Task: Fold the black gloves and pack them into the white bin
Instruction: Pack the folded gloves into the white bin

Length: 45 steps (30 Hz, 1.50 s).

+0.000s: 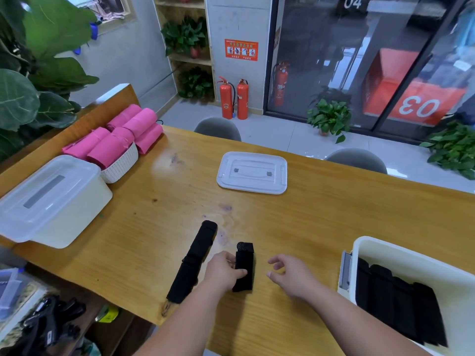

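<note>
Folded black fabric glove (245, 263), short and thick: that is what the left hand (224, 273) has hold of, on the near middle of the yellow wooden tabletop (167, 201). The hand grips it from its left side, thumb laid across the cloth and fingers (231, 258) curled at its edge. Just left of it a long unfolded black glove (193, 260) lies flat and slanted, its far end pointing away from the person. The right hand (290, 277) hovers just right of the folded glove, apart from it, its fingers loosely bent and holding nothing.

At the near right edge stands the open white plastic bin (385, 253), with a row of folded black gloves (401, 307) packed side by side inside. A flat white plastic lid (252, 173) lies toward the far middle of the tabletop. On the left sits a second white bin (77, 222) with a translucent lid on it, and beyond that a white woven basket (120, 165) heaped with pink fabric rolls (128, 132).
</note>
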{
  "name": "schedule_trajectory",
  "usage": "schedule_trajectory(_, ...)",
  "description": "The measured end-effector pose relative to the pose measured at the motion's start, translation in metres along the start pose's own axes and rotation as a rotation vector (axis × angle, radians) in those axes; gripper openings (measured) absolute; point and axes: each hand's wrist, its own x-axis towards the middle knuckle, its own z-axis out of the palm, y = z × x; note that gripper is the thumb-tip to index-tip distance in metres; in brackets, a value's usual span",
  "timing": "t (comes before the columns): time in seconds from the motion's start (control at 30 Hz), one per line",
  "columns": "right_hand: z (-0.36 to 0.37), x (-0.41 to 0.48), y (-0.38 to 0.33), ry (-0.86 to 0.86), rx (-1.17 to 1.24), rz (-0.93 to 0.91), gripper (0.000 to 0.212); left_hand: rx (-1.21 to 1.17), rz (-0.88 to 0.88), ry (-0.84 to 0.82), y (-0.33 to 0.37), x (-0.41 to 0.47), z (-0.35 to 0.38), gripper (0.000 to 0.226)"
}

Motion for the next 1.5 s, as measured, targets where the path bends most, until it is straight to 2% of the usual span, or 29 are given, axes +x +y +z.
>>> schedule_trajectory(0.13,-0.008,-0.008,0.0,0.038,0.062,0.003,0.033,-0.172,0.016,-0.052,0.007,-0.004,-0.003,0.04)
schedule_trajectory(0.3,-0.025,-0.015,-0.003,0.112,0.28,0.002,0.03,-0.444,0.095,-0.217,0.028,-0.019,-0.007,0.041)
schedule_trajectory(0.53,-0.057,-0.035,0.004,0.122,0.598,-0.04,0.046,-0.549,0.231,-0.418,0.073,-0.045,-0.001,0.04)
schedule_trajectory(0.6,-0.066,-0.044,0.005,0.119,0.731,-0.047,0.039,-0.563,0.252,-0.453,0.086,-0.05,0.002,0.039)
schedule_trajectory(0.8,-0.089,-0.068,0.017,0.158,0.96,-0.063,0.027,-0.556,0.297,-0.519,0.117,-0.058,0.019,0.04)
schedule_trajectory(0.97,-0.105,-0.081,0.036,0.217,0.993,-0.008,0.031,-0.506,0.337,-0.559,0.141,-0.063,0.039,0.041)
schedule_trajectory(1.23,-0.13,-0.108,0.069,0.31,1.094,0.016,0.024,-0.424,0.396,-0.621,0.17,-0.066,0.078,0.04)
schedule_trajectory(1.5,-0.15,-0.135,0.122,0.42,1.131,0.106,0.023,-0.286,0.425,-0.461,0.176,-0.057,0.115,0.037)
